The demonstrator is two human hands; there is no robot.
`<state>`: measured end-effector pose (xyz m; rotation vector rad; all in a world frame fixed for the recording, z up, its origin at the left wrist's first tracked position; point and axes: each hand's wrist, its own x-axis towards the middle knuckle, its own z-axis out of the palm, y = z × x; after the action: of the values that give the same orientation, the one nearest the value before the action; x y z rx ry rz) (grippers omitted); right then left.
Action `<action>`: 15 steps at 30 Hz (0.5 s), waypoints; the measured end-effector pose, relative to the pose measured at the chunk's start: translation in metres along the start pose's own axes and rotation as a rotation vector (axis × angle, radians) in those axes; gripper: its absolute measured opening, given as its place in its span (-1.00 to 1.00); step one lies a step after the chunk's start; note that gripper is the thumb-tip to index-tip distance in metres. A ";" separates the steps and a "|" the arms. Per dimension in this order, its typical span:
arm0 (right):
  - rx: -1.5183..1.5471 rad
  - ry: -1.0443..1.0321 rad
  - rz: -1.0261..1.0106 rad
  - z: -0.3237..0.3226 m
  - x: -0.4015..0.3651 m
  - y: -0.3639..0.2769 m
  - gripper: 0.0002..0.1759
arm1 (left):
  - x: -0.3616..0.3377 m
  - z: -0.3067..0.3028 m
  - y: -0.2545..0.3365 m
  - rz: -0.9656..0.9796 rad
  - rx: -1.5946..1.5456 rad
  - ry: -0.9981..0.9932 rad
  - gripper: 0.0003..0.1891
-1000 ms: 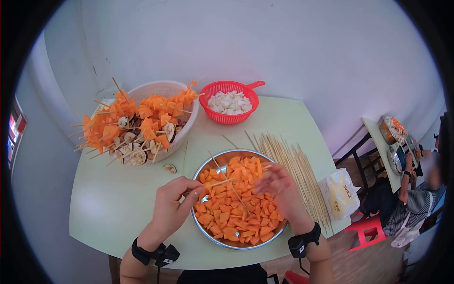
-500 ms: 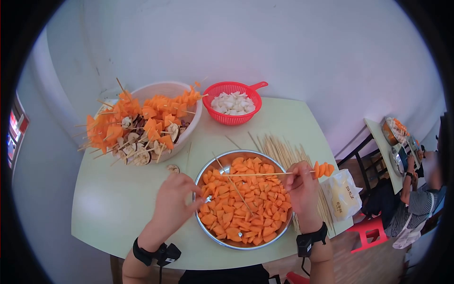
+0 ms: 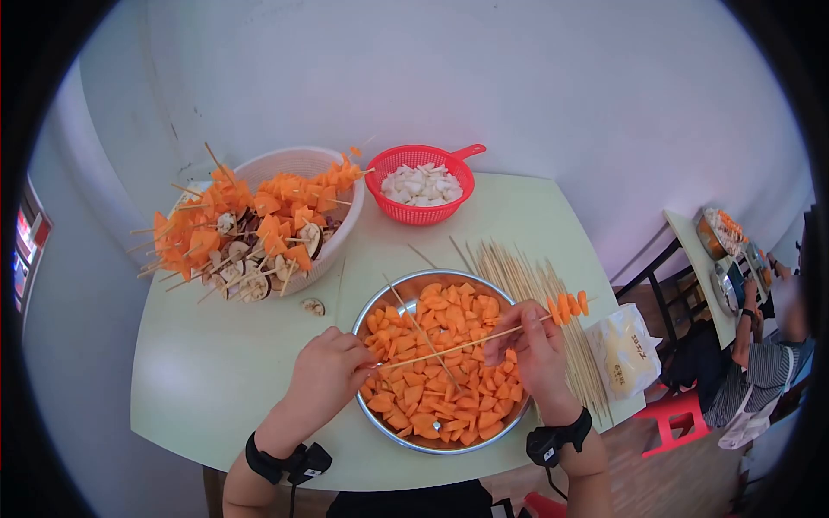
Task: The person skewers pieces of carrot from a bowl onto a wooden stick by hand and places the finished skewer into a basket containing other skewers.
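Note:
My right hand (image 3: 534,350) is closed around a wooden skewer (image 3: 458,347), just below several orange carrot slices (image 3: 567,306) threaded near its right end. The skewer's other end reaches my left hand (image 3: 332,367), whose fingers are pinched at it over the left rim of the bowl. Beneath both hands lies a metal bowl (image 3: 369,413) full of cut carrot pieces (image 3: 458,397). Another skewer (image 3: 414,321) rests slantwise across the bowl and its contents.
Loose skewers (image 3: 553,293) and a plastic packet (image 3: 623,352) lie right of the bowl. Behind stand a red colander (image 3: 419,212) of white pieces and a white basket (image 3: 344,231) of filled skewers. At far right a person (image 3: 764,371) sits by another table.
My left hand has closed at the skewer's left end, which has dropped lower. My right hand has shifted slightly left, and the skewer now slants up to the right.

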<state>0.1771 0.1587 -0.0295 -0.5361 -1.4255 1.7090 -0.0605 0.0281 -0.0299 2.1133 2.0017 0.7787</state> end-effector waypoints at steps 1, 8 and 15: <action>-0.023 -0.015 0.003 0.001 0.000 -0.001 -0.64 | 0.001 0.001 0.000 0.001 0.000 0.002 -0.90; -0.067 0.016 -0.022 0.006 0.000 0.002 -0.68 | 0.006 0.002 0.000 -0.070 -0.077 0.164 -0.93; -0.200 -0.158 -0.344 0.017 -0.016 -0.006 -0.95 | 0.006 0.001 -0.001 -0.406 -0.682 0.108 -0.92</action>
<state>0.1757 0.1354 -0.0218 -0.2446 -1.7032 1.3676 -0.0612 0.0339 -0.0293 1.2661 1.7627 1.2734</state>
